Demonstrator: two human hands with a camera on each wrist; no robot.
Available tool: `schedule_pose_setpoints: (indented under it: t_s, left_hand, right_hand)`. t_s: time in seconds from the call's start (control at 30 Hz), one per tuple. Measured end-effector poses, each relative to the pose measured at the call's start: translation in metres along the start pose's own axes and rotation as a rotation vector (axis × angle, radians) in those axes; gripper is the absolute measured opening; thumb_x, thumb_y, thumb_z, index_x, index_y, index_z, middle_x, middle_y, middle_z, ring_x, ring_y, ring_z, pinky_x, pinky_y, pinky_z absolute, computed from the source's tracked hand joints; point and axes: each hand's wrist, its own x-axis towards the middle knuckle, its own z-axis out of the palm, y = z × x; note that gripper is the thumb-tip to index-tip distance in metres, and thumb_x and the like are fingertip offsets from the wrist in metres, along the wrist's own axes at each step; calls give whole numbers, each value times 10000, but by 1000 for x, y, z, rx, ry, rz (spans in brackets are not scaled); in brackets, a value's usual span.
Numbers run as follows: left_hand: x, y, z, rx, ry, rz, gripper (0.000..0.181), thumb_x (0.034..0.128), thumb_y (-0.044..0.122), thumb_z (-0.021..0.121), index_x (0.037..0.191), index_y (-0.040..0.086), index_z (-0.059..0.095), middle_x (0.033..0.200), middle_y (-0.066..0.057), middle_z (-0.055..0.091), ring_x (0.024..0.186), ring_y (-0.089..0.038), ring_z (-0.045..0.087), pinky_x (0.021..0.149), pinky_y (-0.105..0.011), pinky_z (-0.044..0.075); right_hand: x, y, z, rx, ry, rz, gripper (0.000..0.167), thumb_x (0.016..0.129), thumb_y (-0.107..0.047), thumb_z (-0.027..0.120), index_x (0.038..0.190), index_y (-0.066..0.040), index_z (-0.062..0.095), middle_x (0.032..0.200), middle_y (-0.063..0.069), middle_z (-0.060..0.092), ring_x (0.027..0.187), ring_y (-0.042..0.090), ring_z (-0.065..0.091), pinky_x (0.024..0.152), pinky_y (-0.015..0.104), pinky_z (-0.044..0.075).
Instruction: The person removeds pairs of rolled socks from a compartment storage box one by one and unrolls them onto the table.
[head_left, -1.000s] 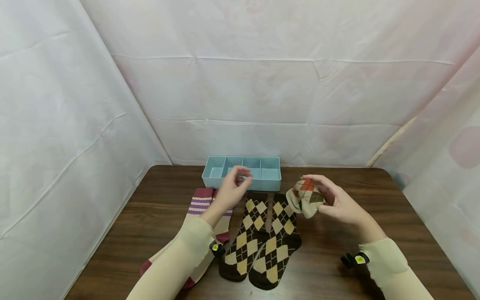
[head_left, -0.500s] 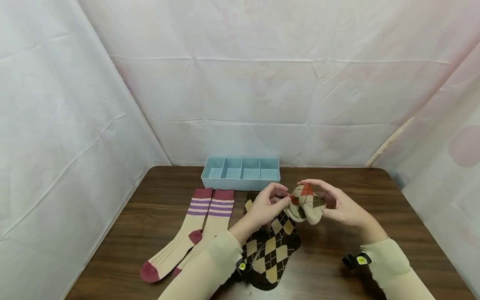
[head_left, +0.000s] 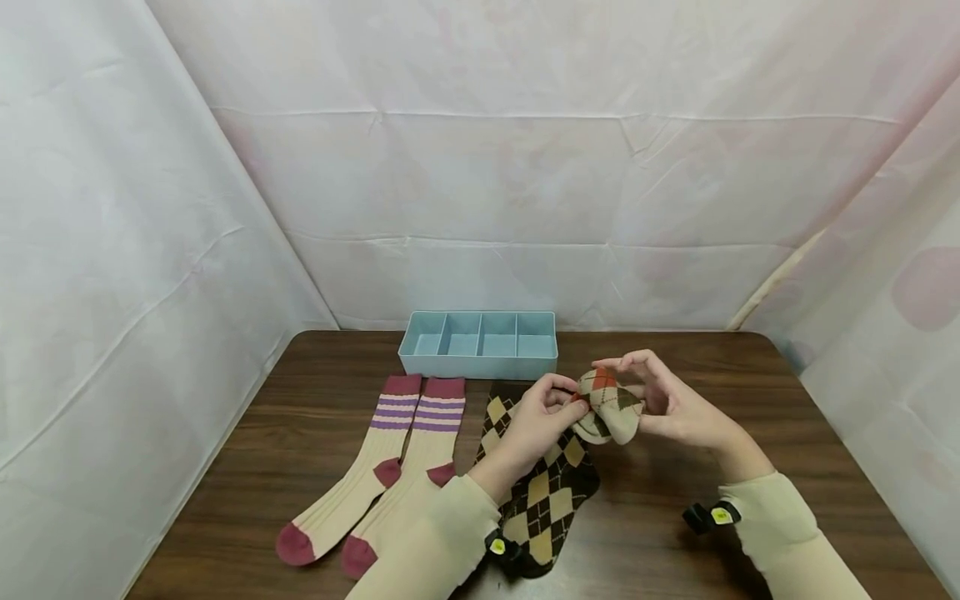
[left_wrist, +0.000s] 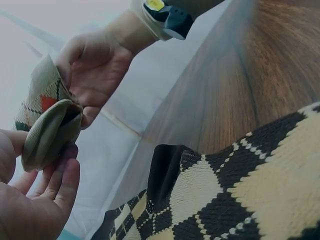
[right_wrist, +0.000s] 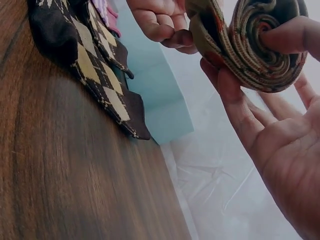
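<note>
A rolled-up pair of argyle socks (head_left: 611, 406) in cream, red and olive is held above the table's right half. My right hand (head_left: 675, 410) grips the roll from the right; in the right wrist view its thumb presses into the spiral end of the rolled socks (right_wrist: 267, 50). On the other side my left hand (head_left: 542, 414) pinches the cuff, whose olive opening (left_wrist: 52, 132) shows in the left wrist view. Under my left forearm lie brown-and-tan argyle socks (head_left: 551, 500), partly hidden by that arm.
Cream socks (head_left: 375, 467) with maroon toes and purple stripes lie at the left. A light blue box (head_left: 480, 367) with several compartments stands at the back of the dark wooden table (head_left: 675, 542). White cloth (head_left: 480, 183) hangs behind and at both sides.
My left hand has moved right from in front of the blue box to the rolled socks and now pinches their cuff. My right hand has kept its hold, nearly still.
</note>
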Motion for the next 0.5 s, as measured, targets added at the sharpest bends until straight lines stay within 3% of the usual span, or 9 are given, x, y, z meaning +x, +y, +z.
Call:
schedule_pose_setpoints:
  t_s: [0.1,0.17,0.3,0.5]
  left_hand:
    - [-3,1,1,-6,27,-9,253,1067,144,727,1295,97,630,1032,-28,725,961,-156,734,900,-351,553]
    - [-4,1,1,-17,44,-13,256,1060,132,730,1290,87,627,1019,-33,718,929,-154,726,858,-336,546]
    - [-5,1,2,-58,72,-15,253,1049,96,729,1273,57,619,1003,-40,701,850,-143,695,776,-321,540]
    - [-5,-1,2,-95,93,-17,230,1040,76,721,1241,47,614,980,-40,696,806,-137,683,759,-328,551]
  right_hand:
    - [-3,1,0,-38,42,76,477,960,244,599,1368,84,412,1656,271,370,1313,212,652,776,352,616]
    - [-4,1,0,-79,66,118,444,980,204,616,1365,31,478,1636,205,408,1276,202,673,762,368,616]
    - [-6,1,2,-117,80,147,471,991,172,628,1413,5,505,1596,160,445,1330,199,650,846,360,616]
    - [-4,2,4,-137,28,102,681,891,202,654,1517,40,441,1565,216,458,1429,186,562,1017,301,547]
